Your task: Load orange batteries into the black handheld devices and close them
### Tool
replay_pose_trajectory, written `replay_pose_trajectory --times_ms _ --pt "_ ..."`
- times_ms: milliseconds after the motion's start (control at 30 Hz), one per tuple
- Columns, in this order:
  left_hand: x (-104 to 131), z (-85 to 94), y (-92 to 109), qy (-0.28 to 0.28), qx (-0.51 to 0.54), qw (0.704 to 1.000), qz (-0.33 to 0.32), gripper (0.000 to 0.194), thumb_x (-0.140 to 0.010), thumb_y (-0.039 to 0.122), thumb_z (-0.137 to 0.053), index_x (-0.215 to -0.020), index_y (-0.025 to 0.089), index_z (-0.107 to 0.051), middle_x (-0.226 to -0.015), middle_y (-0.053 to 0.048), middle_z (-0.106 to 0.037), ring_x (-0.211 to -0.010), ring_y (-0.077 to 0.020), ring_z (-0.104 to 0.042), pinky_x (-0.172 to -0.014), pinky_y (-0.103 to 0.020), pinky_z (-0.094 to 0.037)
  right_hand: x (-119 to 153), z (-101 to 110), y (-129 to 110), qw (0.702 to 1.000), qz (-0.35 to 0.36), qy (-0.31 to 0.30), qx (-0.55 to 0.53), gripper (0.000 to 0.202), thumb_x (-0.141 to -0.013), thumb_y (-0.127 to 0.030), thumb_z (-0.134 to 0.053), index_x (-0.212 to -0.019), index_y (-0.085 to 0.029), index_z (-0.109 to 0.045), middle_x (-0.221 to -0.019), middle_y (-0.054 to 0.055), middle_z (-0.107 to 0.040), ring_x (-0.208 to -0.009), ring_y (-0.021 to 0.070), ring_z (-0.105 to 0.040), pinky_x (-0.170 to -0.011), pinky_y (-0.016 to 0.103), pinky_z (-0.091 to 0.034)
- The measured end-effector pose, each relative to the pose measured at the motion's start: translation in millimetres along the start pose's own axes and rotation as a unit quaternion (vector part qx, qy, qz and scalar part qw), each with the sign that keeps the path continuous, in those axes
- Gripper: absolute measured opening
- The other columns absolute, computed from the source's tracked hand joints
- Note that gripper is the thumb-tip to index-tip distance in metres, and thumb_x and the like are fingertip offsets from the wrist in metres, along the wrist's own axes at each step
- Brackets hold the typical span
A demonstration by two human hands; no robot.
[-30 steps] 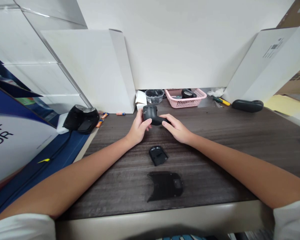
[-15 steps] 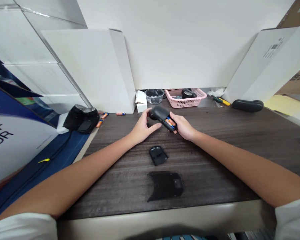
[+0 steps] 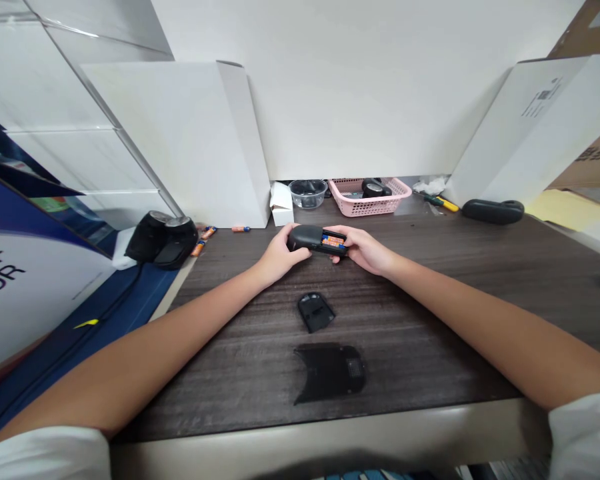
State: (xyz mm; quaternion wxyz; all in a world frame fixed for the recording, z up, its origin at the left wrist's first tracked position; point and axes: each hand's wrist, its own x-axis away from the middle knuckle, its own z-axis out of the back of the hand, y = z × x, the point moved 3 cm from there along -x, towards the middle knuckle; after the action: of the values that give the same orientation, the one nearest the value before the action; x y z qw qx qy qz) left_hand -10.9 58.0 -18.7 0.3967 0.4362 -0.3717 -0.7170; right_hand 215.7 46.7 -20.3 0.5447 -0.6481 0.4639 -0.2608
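Note:
Between my two hands, above the dark wooden table (image 3: 220, 373), is a black handheld device (image 3: 307, 237) with its battery compartment uncovered. Orange and blue batteries (image 3: 333, 241) lie inside the compartment at its right end. My left hand (image 3: 279, 257) grips the rounded left end, thumb along the near side. The right end is held by my right hand (image 3: 365, 250), its fingers around the compartment end. Nearer to me on the table lie a small black cover (image 3: 316, 312) and, below it, a larger black curved panel (image 3: 330, 373).
Loose batteries (image 3: 199, 248) lie at the table's left edge beside a black device (image 3: 163, 240). Along the back stand a small white box (image 3: 281, 203), a clear bowl (image 3: 308, 193), a pink basket (image 3: 370, 205), a yellow-handled tool (image 3: 447, 204) and a black case (image 3: 493, 210).
The black device has turned from a slant to nearly level and shifted slightly left. Both hands have moved with it, still holding its ends.

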Motion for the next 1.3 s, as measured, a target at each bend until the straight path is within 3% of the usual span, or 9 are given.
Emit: replay_pose_trajectory --times_ms 133,267,467,667,833,1000,1133,1300 --pt "0 -0.4 0 -0.005 0.002 1.0 0.0 0.054 -0.072 0.033 -0.083 -0.12 0.02 -0.062 -0.109 -0.002 -0.069 -0.104 -0.0236 -0.065 -0.1 -0.034 -0.048 -1 1 -1 1.0 -0.004 -0.023 -0.005 0.05 -0.069 -0.02 -0.066 -0.117 -0.019 -0.082 -0.112 0.008 -0.078 -0.096 0.0243 -0.066 -0.071 0.036 -0.061" --pt "0 0.8 0 0.008 0.008 1.0 0.008 0.052 -0.072 0.032 -0.083 -0.119 0.02 -0.063 -0.105 0.0 -0.069 -0.1 -0.0221 -0.064 -0.095 -0.033 -0.047 -1 3 1 1.0 -0.011 -0.02 0.005 0.046 -0.076 -0.022 -0.072 -0.121 -0.02 -0.081 -0.119 0.008 -0.078 -0.098 0.0224 -0.067 -0.075 0.035 -0.061" --pt "-2 6.1 -5 0.083 0.008 0.995 0.048 0.038 -0.075 0.033 -0.08 -0.108 0.02 -0.066 -0.097 0.0 -0.068 -0.093 -0.0217 -0.062 -0.087 -0.032 -0.046 -1 7 6 0.998 -0.006 0.059 -0.017 0.041 -0.093 -0.049 -0.081 -0.126 -0.025 -0.077 -0.112 0.005 -0.08 -0.079 0.0141 -0.071 -0.076 0.031 -0.061" --pt "-2 6.1 -3 0.07 -0.005 0.996 0.049 0.038 -0.076 0.032 -0.082 -0.108 0.02 -0.066 -0.095 0.001 -0.067 -0.09 -0.0205 -0.06 -0.085 -0.032 -0.045 0 6 6 0.998 0.002 0.063 0.018 0.046 -0.08 -0.048 -0.094 -0.118 -0.027 -0.082 -0.106 0.002 -0.08 -0.072 0.0123 -0.068 -0.075 0.031 -0.06" --pt "0 5.3 -1 0.073 -0.001 0.996 0.049 0.038 -0.076 0.033 -0.082 -0.108 0.02 -0.066 -0.095 0.001 -0.068 -0.09 -0.021 -0.061 -0.085 -0.033 -0.046 0 4 7 0.996 0.002 0.082 0.033 0.043 -0.084 -0.053 -0.09 -0.117 -0.027 -0.083 -0.113 0.004 -0.08 -0.069 0.0118 -0.065 -0.072 0.032 -0.057" --pt "0 4.8 -1 0.086 0.002 0.996 0.038 0.04 -0.076 0.034 -0.082 -0.109 0.02 -0.064 -0.099 0.0 -0.07 -0.095 -0.0225 -0.064 -0.091 -0.036 -0.047 -1 6 8 0.989 0.037 0.141 0.032 0.043 -0.085 -0.062 -0.084 -0.104 -0.025 -0.08 -0.083 0.001 -0.071 -0.065 0.0128 -0.058 -0.064 0.031 -0.051" --pt "0 8.4 -4 0.127 -0.03 0.991 0.043 0.041 -0.076 0.034 -0.081 -0.11 0.021 -0.061 -0.097 0.0 -0.068 -0.092 -0.0223 -0.064 -0.089 -0.036 -0.048 0 8 8 0.969 0.075 0.204 0.118 0.042 -0.088 -0.065 -0.079 -0.095 -0.024 -0.073 -0.074 -0.002 -0.06 -0.064 0.0145 -0.056 -0.063 0.032 -0.048" --pt "3 10.0 0 0.139 -0.084 0.986 0.038 0.046 -0.073 0.034 -0.082 -0.11 0.021 -0.059 -0.101 -0.002 -0.068 -0.095 -0.0236 -0.063 -0.09 -0.037 -0.048 6 -3 5 0.916 0.097 0.18 0.345 0.028 -0.096 -0.053 -0.072 -0.102 -0.026 -0.071 -0.074 -0.003 -0.06 -0.068 0.0168 -0.055 -0.067 0.033 -0.043"
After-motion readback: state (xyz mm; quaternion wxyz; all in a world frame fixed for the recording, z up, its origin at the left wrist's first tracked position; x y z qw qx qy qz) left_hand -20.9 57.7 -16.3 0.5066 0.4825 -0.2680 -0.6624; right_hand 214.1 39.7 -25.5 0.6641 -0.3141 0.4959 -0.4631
